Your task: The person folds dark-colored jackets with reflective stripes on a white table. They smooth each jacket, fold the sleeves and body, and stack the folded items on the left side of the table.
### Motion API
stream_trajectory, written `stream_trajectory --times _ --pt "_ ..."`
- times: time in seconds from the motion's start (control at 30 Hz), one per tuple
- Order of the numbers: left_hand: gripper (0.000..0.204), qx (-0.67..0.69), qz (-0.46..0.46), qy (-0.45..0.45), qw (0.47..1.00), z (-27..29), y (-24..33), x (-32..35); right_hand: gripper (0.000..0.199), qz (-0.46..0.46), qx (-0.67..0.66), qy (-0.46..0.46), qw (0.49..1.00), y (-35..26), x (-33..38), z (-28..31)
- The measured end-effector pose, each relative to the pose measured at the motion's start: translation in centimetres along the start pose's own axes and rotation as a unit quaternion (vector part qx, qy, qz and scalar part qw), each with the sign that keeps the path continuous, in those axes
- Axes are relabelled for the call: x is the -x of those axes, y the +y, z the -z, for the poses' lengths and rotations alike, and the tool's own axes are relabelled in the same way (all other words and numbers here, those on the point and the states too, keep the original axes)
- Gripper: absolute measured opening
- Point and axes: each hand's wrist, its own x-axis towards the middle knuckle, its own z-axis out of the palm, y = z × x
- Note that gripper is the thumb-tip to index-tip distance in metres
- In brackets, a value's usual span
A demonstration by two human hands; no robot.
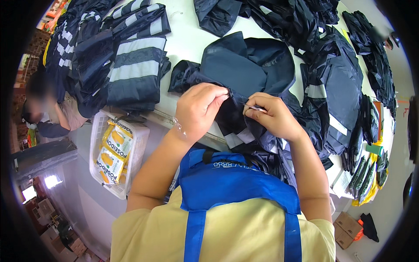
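Note:
A dark navy garment (235, 65) lies spread on the white table in front of me, its near edge drawn up toward my body. My left hand (198, 109) is closed in a pinch on this edge, thumb and forefinger pressed together. A clear plastic band circles that wrist. My right hand (275, 115) is closed around a slim, pointed metal tool (253, 107), mostly covered by the fingers, so its exact kind is unclear. The tool's tip points left at the garment edge, a short way from my left fingertips.
Folded dark garments with grey stripes (136, 70) are piled at the left. More dark garments (336, 87) lie at the right and far side. A white plastic basket (142, 144) of yellow-and-white packets stands at lower left. Another person (65, 113) is beyond it. Cardboard boxes (348, 229) sit lower right.

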Motion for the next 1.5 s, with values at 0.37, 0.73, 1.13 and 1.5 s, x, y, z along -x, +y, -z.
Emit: stream_trajectory --times 0.37,0.73,1.13,1.5 --pt "0.021 0.016 -0.181 -0.025 0.983 -0.4 3.3 -3.2 0.008 -0.026 -0.087 0.158 0.983 -4.5 3.1 3.4" --pt "0.028 0.086 -0.296 -0.076 0.948 -1.8 4.4 -5.5 0.032 -0.003 -0.215 0.162 0.963 -5.3 5.7 4.6" --pt "0.027 0.072 -0.256 -0.099 0.959 -3.0 5.5 -4.8 0.031 -0.110 -0.072 0.138 0.982 -5.9 5.6 5.4" --pt "0.022 0.103 -0.191 -0.159 0.963 -3.4 6.6 -5.1 0.027 -0.096 -0.090 0.216 0.967 -4.6 5.9 4.8"
